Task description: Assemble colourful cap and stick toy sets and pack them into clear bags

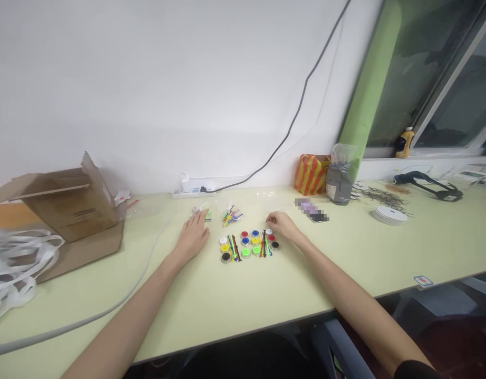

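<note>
My left hand [193, 232] lies palm down with its fingers stretched out, its fingertips against a small clear bag of coloured pieces [208, 215]. My right hand [283, 225] has curled fingers pressed together just behind a white round disc [269, 231]; what they hold, if anything, is hidden. Between the hands, small round discs in several colours, among them a blue disc [255, 232] and a black disc [226, 257], lie in groups. Two bundles of thin coloured sticks, a left bundle [234, 248] and a right bundle [263, 245], lie among them. Behind sits another clear bag of coloured pieces [230, 216].
An open cardboard box [69, 210] and white straps [18, 263] are on the left. A grey cable [120, 301] crosses the table. A power strip [191, 192] lies by the wall. Toward the right are a striped bag [309, 173], a blurred phone-like item [312, 210] and a white roll [390, 215].
</note>
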Available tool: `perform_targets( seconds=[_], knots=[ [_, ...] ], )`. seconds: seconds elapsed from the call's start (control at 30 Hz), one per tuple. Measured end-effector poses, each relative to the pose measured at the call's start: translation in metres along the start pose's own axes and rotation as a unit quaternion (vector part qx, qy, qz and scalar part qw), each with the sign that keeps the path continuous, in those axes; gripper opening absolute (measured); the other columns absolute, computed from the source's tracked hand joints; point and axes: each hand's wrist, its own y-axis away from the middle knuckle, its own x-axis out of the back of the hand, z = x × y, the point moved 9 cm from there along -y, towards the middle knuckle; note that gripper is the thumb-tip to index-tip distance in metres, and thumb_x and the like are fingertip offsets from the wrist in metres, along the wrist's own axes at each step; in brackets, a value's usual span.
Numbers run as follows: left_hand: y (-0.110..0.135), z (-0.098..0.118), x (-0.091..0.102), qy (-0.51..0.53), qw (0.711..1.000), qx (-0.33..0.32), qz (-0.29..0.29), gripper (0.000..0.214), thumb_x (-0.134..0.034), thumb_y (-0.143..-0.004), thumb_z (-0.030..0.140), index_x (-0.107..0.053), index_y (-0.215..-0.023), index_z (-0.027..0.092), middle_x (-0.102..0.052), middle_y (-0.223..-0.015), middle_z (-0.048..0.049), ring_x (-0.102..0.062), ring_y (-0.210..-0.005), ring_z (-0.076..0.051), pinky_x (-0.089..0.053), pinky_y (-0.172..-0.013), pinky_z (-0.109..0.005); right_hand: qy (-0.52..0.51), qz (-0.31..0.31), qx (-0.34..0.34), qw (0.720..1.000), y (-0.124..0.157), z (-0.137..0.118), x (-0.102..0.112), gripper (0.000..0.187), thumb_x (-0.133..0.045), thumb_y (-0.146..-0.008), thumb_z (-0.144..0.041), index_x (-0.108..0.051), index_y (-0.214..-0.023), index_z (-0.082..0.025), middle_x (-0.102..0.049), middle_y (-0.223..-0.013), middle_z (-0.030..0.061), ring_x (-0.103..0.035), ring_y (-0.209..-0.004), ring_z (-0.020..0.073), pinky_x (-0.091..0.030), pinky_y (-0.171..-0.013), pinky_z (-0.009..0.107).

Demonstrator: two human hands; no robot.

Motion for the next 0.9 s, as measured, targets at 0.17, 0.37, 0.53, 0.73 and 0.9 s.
perform_targets(
  seconds=[0.17,0.37,0.53,0.73,0.9],
  knots=[
    [0.001,-0.006,-0.022,0.004,0.998,-0.017,-0.059,0.059,-0.03,-0.099,0.029,-0.028,-0.157,0.016,-0.03,-0.164,-0.0131,-0.024,-0.153,-0.027,-0.023,-0.122,-0.049,-0.024,0.028,0.052,0.998,-0.003,-0.003,-0.002,0.02,-0.055,-0.088,-0.01,-0.073,-0.094,-0.013,-0.069,-0.111,0.0132,-0.063,-0.104,0.0217,-0.045,-0.093,0.028],
    [0.0,-0.012,-0.036,0.016,0.996,-0.02,-0.085,0.06,-0.029,-0.1,0.032,-0.027,-0.159,0.018,-0.029,-0.164,-0.012,-0.025,-0.153,-0.026,-0.025,-0.122,-0.05,-0.112,0.042,0.119,0.986,-0.008,-0.013,-0.005,0.024,-0.054,-0.089,-0.007,-0.073,-0.101,-0.016,-0.066,-0.122,0.0119,-0.062,-0.114,0.0211,-0.044,-0.102,0.032],
    [0.002,-0.015,-0.04,0.007,0.996,-0.018,-0.091,0.062,-0.024,-0.1,0.034,-0.025,-0.16,0.017,-0.028,-0.165,-0.008,-0.024,-0.153,-0.025,-0.025,-0.123,-0.048,-0.1,0.035,0.183,0.977,-0.025,-0.049,-0.016,0.031,-0.059,-0.088,-0.011,-0.068,-0.117,-0.019,-0.064,-0.124,0.0102,-0.061,-0.116,0.0223,-0.048,-0.098,0.034],
    [0.004,-0.017,-0.041,0.013,0.995,-0.008,-0.099,0.064,-0.023,-0.1,0.035,-0.022,-0.16,0.015,-0.027,-0.166,-0.0085,-0.022,-0.154,-0.024,-0.025,-0.123,-0.048,0.038,-0.047,0.232,0.971,-0.061,-0.096,-0.053,0.042,-0.065,-0.08,-0.007,-0.067,-0.119,-0.021,-0.067,-0.117,0.0077,-0.064,-0.102,0.0217,-0.047,-0.088,0.029],
    [0.006,-0.015,-0.037,0.021,0.995,-0.001,-0.094,0.062,-0.025,-0.1,0.035,-0.024,-0.159,0.016,-0.029,-0.165,-0.0107,-0.024,-0.153,-0.025,-0.025,-0.123,-0.048,0.068,-0.055,0.227,0.97,-0.069,-0.096,-0.056,0.013,-0.06,-0.083,-0.008,-0.07,-0.083,-0.018,-0.07,-0.092,0.0056,-0.063,-0.085,0.0189,-0.043,-0.076,0.026]
  ],
)
